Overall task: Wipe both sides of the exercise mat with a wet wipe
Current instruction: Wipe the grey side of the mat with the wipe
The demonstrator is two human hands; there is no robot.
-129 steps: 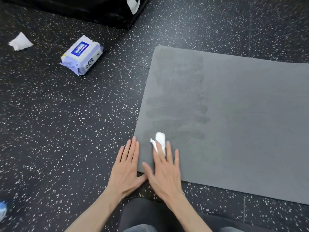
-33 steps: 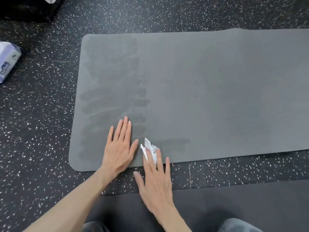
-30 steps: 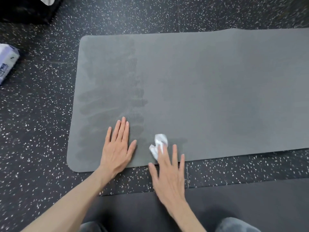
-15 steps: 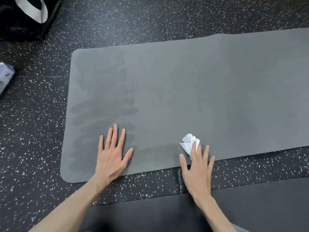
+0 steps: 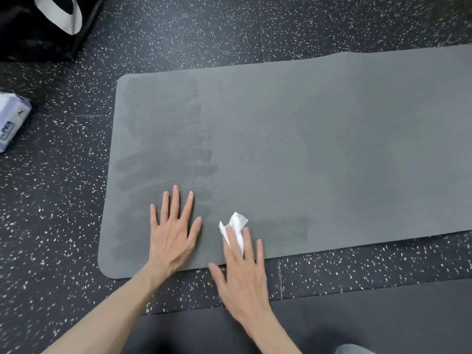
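A grey exercise mat (image 5: pixel 319 149) lies flat on a black rubber floor (image 5: pixel 63 226) flecked with white, stretching away from both hands and out past the picture's edge on the right hand's side. The left hand (image 5: pixel 172 233) lies palm down on the mat near its rounded near corner, fingers straight and fanned apart, holding nothing. Just beside it, the right hand (image 5: pixel 242 274) also lies flat with straight fingers, its palm over the mat's near edge and its fingertips on the mat, pressing a crumpled white wet wipe (image 5: pixel 236 227) against the surface; the wipe sticks out beyond the index and middle fingers and partly between them. Darker damp streaks (image 5: pixel 163 169) mark the mat ahead of the left hand and out to that hand's far side, and a fainter damp band (image 5: pixel 283 226) runs from the wipe along the near edge on the right hand's outer side. Well apart from the left hand, on its outer side, a pale purple pack of wipes (image 5: pixel 11 121) lies on the floor, cut off by the frame. Farther ahead of that pack sits a black bag (image 5: pixel 30 29) with a white strap. Beneath both forearms, close to the person, lies a second, darker mat (image 5: pixel 370 315).
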